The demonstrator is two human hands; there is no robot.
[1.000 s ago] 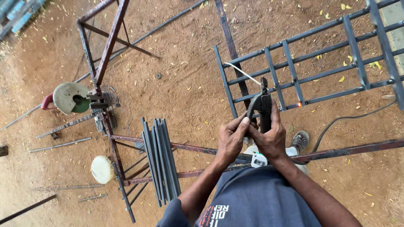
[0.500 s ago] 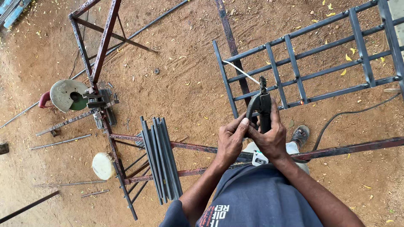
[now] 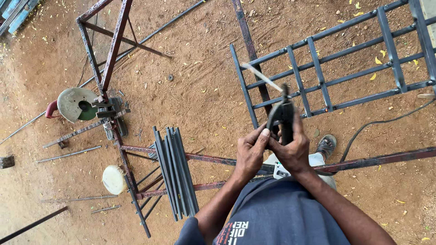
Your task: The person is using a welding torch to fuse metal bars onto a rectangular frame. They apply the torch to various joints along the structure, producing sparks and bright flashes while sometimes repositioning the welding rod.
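I hold a dark welding electrode holder (image 3: 281,114) upright in front of me. My right hand (image 3: 293,152) grips its handle. My left hand (image 3: 250,152) pinches the holder's lower jaw lever from the left. A thin pale welding rod (image 3: 261,77) sticks out of the clamp, slanting up to the left. Below the hands runs a rusty steel bar (image 3: 381,159) of a work stand.
A dark steel grille (image 3: 327,68) lies on the dirt at upper right. A bundle of grey steel bars (image 3: 175,174) rests on a rusty frame (image 3: 116,45). A chop saw (image 3: 79,104), a white round container (image 3: 113,179), a black cable (image 3: 377,123) and my sandalled foot (image 3: 326,146) lie around.
The view has shifted slightly. My hands and the holder stay together in much the same grip, and the rod stays in the clamp.
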